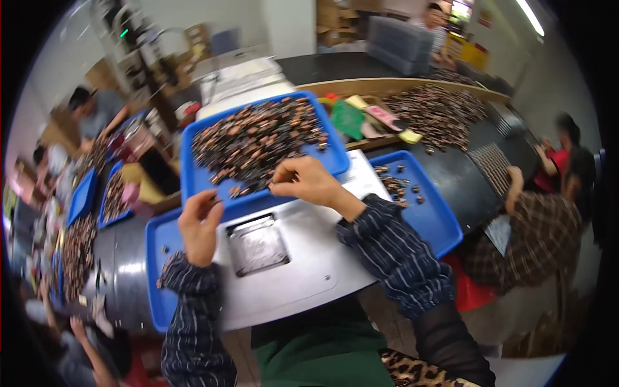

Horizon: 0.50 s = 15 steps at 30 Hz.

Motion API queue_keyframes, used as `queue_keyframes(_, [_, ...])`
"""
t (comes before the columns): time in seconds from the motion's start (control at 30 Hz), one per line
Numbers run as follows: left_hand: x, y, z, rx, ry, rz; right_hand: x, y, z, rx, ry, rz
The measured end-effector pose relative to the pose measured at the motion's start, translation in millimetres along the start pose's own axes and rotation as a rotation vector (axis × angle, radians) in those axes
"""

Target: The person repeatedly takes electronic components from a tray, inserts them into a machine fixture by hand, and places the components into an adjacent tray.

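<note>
A blue tray (pixel 332 151) heaped with small dark and copper-coloured parts (pixel 261 138) stands before me. My right hand (pixel 313 182) is over its near edge, thumb and finger pinched together; what they hold, if anything, is too small and blurred to name. Left of it, my left hand (pixel 198 229) is raised by the tray's near left corner. Its thumb and fingers are curled together around something small and dark that I cannot make out. Below and between the hands lies a pale metal plate (pixel 303 271) with a square recessed metal fixture (pixel 258 245).
Blue trays with a few parts flank the plate, one at left (pixel 158 303) and one at right (pixel 432 219). A big pile of parts (pixel 438 116) lies at the back right beside a gridded tray (pixel 491 169). Other people sit at both sides, one in a checked shirt (pixel 541 235).
</note>
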<state>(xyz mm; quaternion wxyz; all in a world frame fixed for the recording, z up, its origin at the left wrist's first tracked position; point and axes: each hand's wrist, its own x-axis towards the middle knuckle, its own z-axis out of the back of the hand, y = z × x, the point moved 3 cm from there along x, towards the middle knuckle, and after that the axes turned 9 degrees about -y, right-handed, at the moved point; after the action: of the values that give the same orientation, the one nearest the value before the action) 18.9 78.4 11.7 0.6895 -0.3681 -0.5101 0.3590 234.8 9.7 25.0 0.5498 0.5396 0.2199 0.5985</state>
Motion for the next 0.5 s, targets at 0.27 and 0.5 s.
queue_keyframes(0.27, [-27.8, 8.6, 1.2, -0.262, -0.026, 0.264, -32.8, 27.3, -55.0, -0.288, 0.373, 0.191])
queue_keyframes(0.5, [-31.8, 3.5, 7.4, -0.057, 0.036, 0.104, -46.8, 32.6, -74.1, -0.399, 0.354, 0.354])
